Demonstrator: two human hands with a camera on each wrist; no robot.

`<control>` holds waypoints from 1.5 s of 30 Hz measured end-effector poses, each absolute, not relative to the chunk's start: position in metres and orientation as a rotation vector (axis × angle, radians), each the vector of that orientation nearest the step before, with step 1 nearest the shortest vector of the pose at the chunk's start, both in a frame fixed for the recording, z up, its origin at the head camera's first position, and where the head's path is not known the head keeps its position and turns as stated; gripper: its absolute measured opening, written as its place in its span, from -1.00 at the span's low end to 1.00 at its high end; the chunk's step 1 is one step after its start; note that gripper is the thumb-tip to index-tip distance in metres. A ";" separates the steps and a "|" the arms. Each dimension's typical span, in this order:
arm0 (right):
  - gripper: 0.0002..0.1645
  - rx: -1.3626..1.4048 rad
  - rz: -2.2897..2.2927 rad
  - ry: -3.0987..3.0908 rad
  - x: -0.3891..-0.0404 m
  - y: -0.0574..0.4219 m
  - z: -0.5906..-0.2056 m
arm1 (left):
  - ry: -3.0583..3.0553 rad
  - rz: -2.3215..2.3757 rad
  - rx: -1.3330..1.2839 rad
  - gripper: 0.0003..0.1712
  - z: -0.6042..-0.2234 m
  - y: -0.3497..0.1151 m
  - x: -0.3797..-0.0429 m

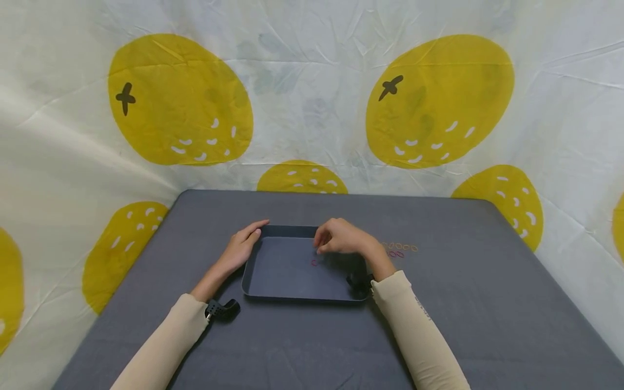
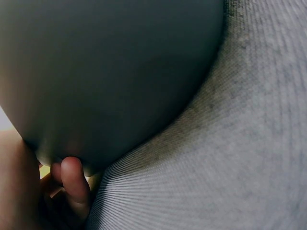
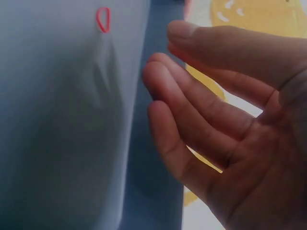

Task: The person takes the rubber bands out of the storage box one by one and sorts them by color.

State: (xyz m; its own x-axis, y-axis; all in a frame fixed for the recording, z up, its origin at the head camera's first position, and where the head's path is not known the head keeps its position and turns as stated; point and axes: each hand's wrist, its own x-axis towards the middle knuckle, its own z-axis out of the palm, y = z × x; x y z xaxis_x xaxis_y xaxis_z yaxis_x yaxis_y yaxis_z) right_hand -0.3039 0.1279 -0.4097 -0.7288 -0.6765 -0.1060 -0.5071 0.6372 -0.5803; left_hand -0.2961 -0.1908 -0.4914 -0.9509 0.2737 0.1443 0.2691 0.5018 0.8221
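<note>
A dark rectangular tray (image 1: 292, 276) lies on the table. My left hand (image 1: 240, 248) holds its left rim near the far corner; in the left wrist view fingertips (image 2: 73, 175) press against the dark tray wall (image 2: 134, 86). Over the tray's right part hovers my right hand (image 1: 341, 236), its fingers loosely bent. The right wrist view shows nothing between the thumb and fingers (image 3: 165, 129). Just below that hand, one small red rubber band (image 1: 314, 262) rests on the tray floor, and the right wrist view shows the same red loop (image 3: 103, 19).
To the right of the tray, partly behind my right wrist, several yellow-orange rubber bands (image 1: 407, 247) form a row. Red ones (image 1: 400, 254) lie in front of them. A grey cloth (image 1: 487, 303) covers the table, and a fruit-print curtain (image 1: 312, 108) hangs behind it.
</note>
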 end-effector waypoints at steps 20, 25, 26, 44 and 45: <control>-0.84 -0.899 -0.721 2.471 -0.305 0.118 -0.433 | 2.709 1.494 0.469 -0.50 -0.491 -0.189 -0.297; -0.86 -0.917 -0.731 2.468 -0.304 0.118 -0.434 | 2.726 1.483 0.488 -0.49 -0.492 -0.190 -0.297; -0.87 -0.921 -0.734 2.467 -0.304 0.118 -0.435 | 2.729 1.482 0.492 -0.49 -0.492 -0.190 -0.298; -0.93 -0.874 -0.729 2.491 -0.302 0.117 -0.436 | 2.705 1.495 0.490 -0.50 -0.492 -0.189 -0.297; -0.92 -0.874 -0.727 2.496 -0.302 0.117 -0.436 | 2.702 1.498 0.490 -0.50 -0.492 -0.189 -0.297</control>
State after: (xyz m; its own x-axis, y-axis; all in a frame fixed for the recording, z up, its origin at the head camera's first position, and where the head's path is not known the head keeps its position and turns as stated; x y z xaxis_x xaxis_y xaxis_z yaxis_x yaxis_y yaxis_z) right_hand -0.3017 0.1171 -0.4355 -0.7261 -0.6604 -0.1913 -0.4545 0.6699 -0.5871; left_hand -0.2973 -0.1894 -0.4921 -0.9508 0.2769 0.1388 0.2644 0.4923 0.8293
